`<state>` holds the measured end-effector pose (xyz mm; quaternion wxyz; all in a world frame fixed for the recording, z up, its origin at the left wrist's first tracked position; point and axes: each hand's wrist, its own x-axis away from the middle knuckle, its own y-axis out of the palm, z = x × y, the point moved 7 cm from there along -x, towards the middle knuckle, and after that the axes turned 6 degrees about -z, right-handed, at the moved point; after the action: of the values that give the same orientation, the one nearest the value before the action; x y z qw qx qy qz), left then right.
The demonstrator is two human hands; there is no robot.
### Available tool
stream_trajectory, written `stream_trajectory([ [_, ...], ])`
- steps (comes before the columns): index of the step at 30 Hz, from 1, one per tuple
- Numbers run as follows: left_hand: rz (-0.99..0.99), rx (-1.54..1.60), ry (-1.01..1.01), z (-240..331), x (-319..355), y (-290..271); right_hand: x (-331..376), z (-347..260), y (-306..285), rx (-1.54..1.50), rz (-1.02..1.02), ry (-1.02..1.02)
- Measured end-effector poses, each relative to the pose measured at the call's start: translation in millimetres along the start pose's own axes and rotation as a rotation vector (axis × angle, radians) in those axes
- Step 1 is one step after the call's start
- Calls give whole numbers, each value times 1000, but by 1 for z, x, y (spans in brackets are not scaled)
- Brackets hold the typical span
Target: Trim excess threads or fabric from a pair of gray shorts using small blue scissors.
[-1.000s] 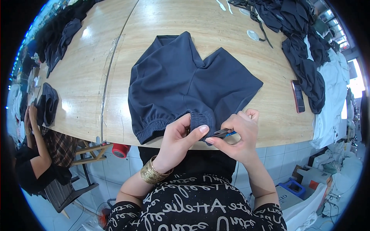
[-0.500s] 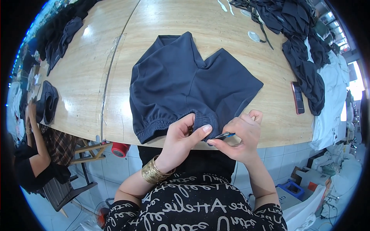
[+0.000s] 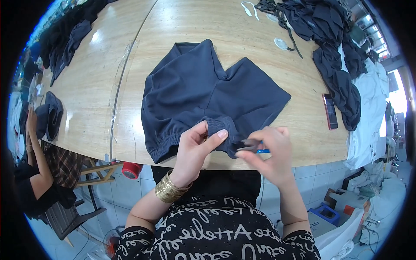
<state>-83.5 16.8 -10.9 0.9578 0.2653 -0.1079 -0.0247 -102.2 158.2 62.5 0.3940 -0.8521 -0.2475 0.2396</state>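
A pair of dark navy shorts (image 3: 186,86) lies on the wooden table, its legs pointing away from me and its gathered elastic waistband at the near edge. My left hand (image 3: 190,151) is closed on the waistband, thumb on top, lifting a folded part of it. Just right of that fold, my right hand (image 3: 277,154) grips a pair of small thread snips (image 3: 248,148) with a blue part. The blades point left at the waistband's edge; motion blur hides whether they touch the cloth.
A phone (image 3: 330,112) lies at the right beside heaped dark garments (image 3: 336,78) and white cloth (image 3: 368,112). A roll of clear tape (image 3: 281,43) sits farther back. At far left, another person's hands (image 3: 32,123) are near a folded dark garment (image 3: 53,115). The table's front edge (image 3: 303,164) is close to me.
My left hand has moved a little left with the waistband. The snips have tilted and show more of their blades and blue part. The whole view has shifted slightly.
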Motion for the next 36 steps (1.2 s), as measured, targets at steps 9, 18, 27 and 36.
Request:
stream_trajectory([
  [9, -92, -19, 63, 12, 6, 12, 6, -9, -16, 73, 86, -34],
  [18, -30, -98, 79, 9, 4, -1, 47, 61, 38, -1662, 222, 562],
  [27, -3, -40, 2, 5, -1, -6, 15, 34, -6, -630, -63, 578],
  [36, -114, -102, -47, 4, 0, 2, 1, -5, -19, 62, -19, 107],
])
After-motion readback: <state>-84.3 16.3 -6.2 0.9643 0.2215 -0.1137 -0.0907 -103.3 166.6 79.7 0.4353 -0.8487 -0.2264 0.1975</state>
